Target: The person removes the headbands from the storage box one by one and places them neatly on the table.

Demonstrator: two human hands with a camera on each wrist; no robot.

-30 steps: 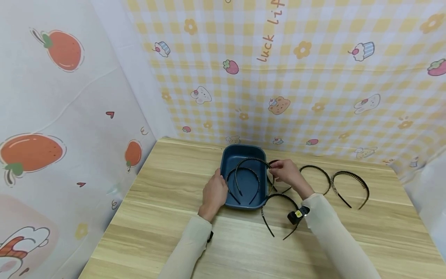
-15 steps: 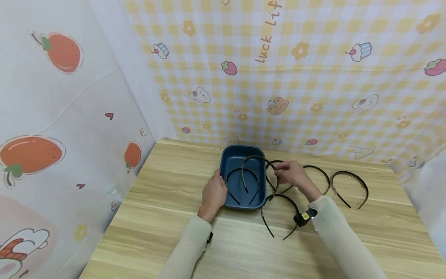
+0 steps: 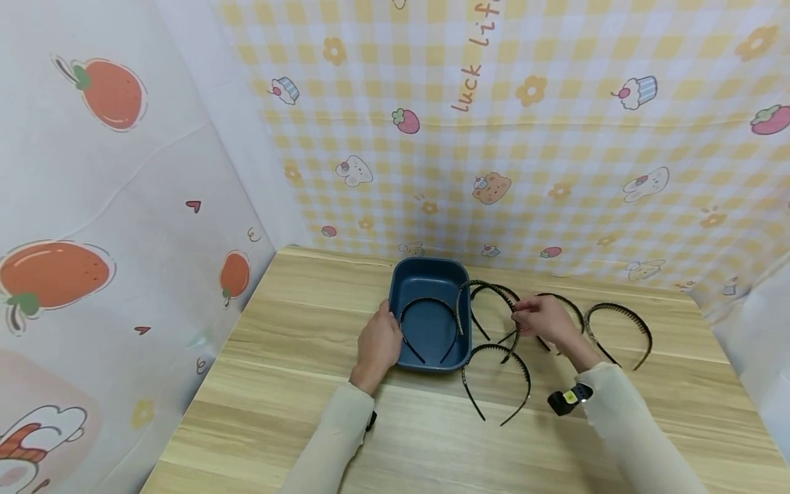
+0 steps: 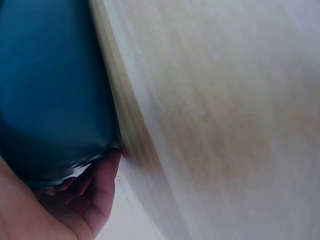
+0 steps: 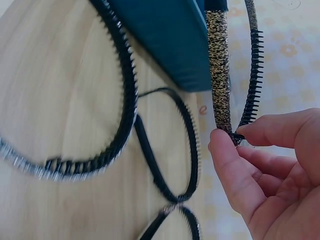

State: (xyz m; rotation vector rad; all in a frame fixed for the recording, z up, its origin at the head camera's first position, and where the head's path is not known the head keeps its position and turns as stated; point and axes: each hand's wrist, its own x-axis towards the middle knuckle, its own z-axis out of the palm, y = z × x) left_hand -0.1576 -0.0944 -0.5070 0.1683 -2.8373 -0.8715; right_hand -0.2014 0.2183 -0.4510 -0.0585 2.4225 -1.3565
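Observation:
My left hand (image 3: 379, 342) holds the left side of a deep blue rectangular tub (image 3: 427, 283); in the left wrist view its fingers (image 4: 102, 192) curl against the tub's outside. Inside the tub lies one dark headband (image 3: 430, 299). With thumb and fingertips, my right hand (image 3: 546, 322) pinches a black toothed headband with gold glitter (image 5: 220, 65), raised over the tub's right rim. Behind it, partly overlapped, another black headband (image 3: 474, 315) lies on the table. The left hand's far fingers are hidden in the head view.
More toothed black headbands lie on the wooden table (image 3: 296, 329): one in front of the tub (image 3: 494, 346), one partly behind my right hand, and one farther right (image 3: 642, 322). A yellow checked cloth (image 3: 382, 151) hangs at the back, a white printed one (image 3: 142, 274) at left.
My right hand has moved right and slightly down, carrying the pinched headband from over the tub toward its right rim. My left hand stays at the tub's left side.

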